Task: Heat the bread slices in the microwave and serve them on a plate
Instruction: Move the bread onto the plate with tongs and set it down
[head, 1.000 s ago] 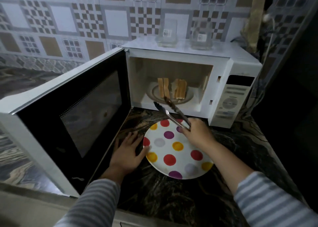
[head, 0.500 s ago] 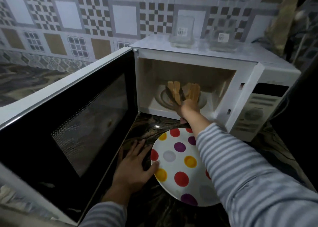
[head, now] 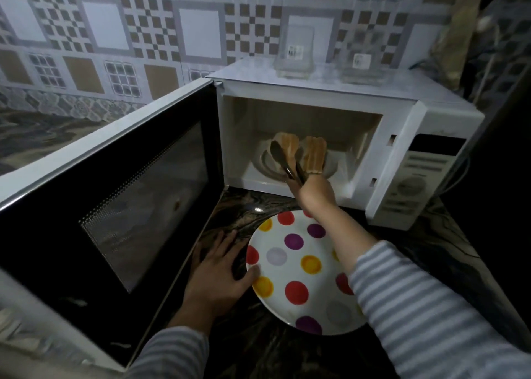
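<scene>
A home kitchen: microwave (head: 330, 97) on marbled counter (head: 253, 209), tiled wall (head: 143, 28).

Right hand (head: 314, 190) grips tongs (head: 283, 160) around bread slice (head: 290, 148).

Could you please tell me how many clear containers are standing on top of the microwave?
2: one clear container at the middle of the microwave top, the other to its right.

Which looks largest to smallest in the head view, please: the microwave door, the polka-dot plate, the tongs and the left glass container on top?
1. Microwave door, largest, though it is nearest the camera.
2. Polka-dot plate.
3. Left glass container and tongs: too close to rank; the right hand hides the tongs' handle.
</scene>
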